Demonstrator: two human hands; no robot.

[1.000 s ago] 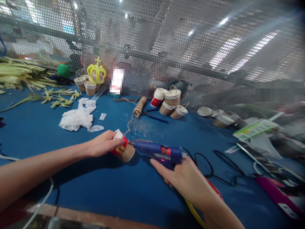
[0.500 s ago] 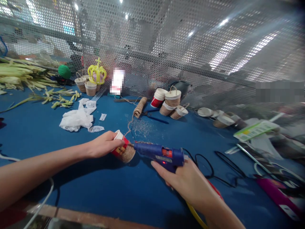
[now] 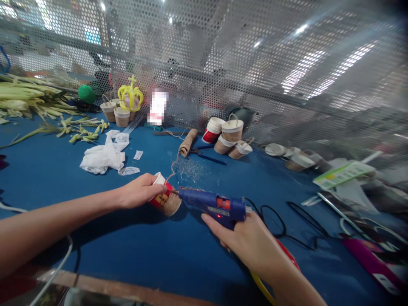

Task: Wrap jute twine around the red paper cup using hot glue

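My left hand (image 3: 140,191) grips a red and white paper cup (image 3: 161,199), tilted on its side with its rim to the upper left. Jute twine (image 3: 172,205) is wound round the cup's lower end. A strand runs from the cup up to a roll of twine (image 3: 188,143). My right hand (image 3: 245,233) is closed round the handle of a blue hot glue gun (image 3: 216,206), whose red light is lit. The gun's nozzle points left and meets the cup's side at the edge of the wound twine; whether glue is coming out is too small to tell.
Behind the twine roll lie blue-handled pliers (image 3: 208,158) and several twine-wrapped cups (image 3: 232,129). White crumpled cloth (image 3: 103,157) and pale plant husks (image 3: 28,97) are on the left. A black cord (image 3: 306,221) loops on the right, and a perforated metal screen (image 3: 197,63) stands behind.
The hands, cup and glue gun hold almost the same positions. The whole view has shifted very slightly.
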